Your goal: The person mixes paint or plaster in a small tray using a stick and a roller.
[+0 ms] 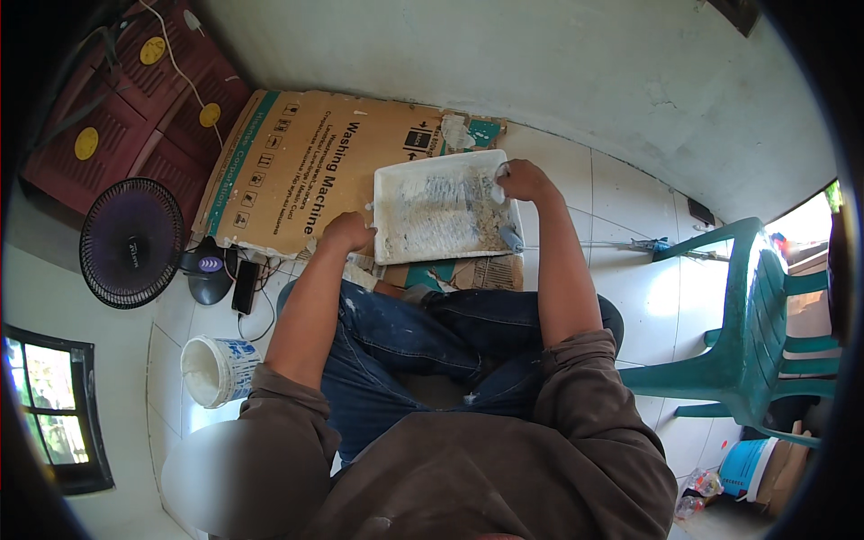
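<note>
A white paint tray (441,254), streaked inside with white and grey paint, lies in front of my crossed legs on flattened cardboard. At its left rim, my left hand (349,232) is closed, its curled fingers gripping the edge. My right hand (529,182) is closed at the upper right rim and pinches a small white wad (499,185); its material is too small to tell. A paint roller (511,238) rests by the lower right corner of the tray, its long rod stretching right across the tiles.
Printed brown cardboard (288,171) covers the floor by the wall. A black fan (133,243) and a white paint-stained bucket (216,371) stand left. A maroon drawer cabinet (135,99) is at the far left. A green plastic chair (751,333) stands right, near a blue-and-white bucket (747,468).
</note>
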{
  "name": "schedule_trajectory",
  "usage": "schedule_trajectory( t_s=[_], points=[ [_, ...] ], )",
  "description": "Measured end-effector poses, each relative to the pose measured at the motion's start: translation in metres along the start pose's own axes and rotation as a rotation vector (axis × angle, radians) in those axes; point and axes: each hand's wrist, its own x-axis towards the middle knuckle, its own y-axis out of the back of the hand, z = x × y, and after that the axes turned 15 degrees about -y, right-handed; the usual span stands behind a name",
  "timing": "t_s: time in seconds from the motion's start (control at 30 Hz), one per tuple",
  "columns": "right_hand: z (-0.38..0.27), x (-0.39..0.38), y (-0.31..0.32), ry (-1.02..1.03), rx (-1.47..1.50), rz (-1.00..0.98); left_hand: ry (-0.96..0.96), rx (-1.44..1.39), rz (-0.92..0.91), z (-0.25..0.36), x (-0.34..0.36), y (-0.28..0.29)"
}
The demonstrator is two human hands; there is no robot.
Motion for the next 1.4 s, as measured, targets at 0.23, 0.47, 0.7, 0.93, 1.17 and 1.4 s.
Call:
schedule_trajectory(
  t_s=[0.23, 0.47, 0.7, 0.93, 1.17, 1.4],
  points=[
    [-0.091, -0.044, -0.04, 0.377, 0.284, -0.517, 0.02, 0.0, 0.012, -0.005, 0.004, -0.004],
    [-0.039, -0.022, -0.024, 0.326, -0.002, -0.305, 0.005, -0.008, 0.021, 0.001, 0.006, -0.005],
    [-0.025, -0.02, -0.006, 0.218, -0.025, -0.058, 0.002, -0.004, 0.021, -0.004, 0.005, -0.002],
    [-0.092, -0.045, -0.039, 0.434, -0.087, -0.059, 0.008, -0.019, 0.017, -0.001, 0.0, -0.002],
    [-0.12, -0.058, -0.054, 0.59, 0.276, -0.173, 0.007, 0.001, 0.031, -0.008, 0.001, -0.004],
    [-0.126, -0.061, -0.108, 0.39, 0.335, -0.272, 0.001, 0.007, 0.016, -0.004, 0.003, -0.003]
  ],
)
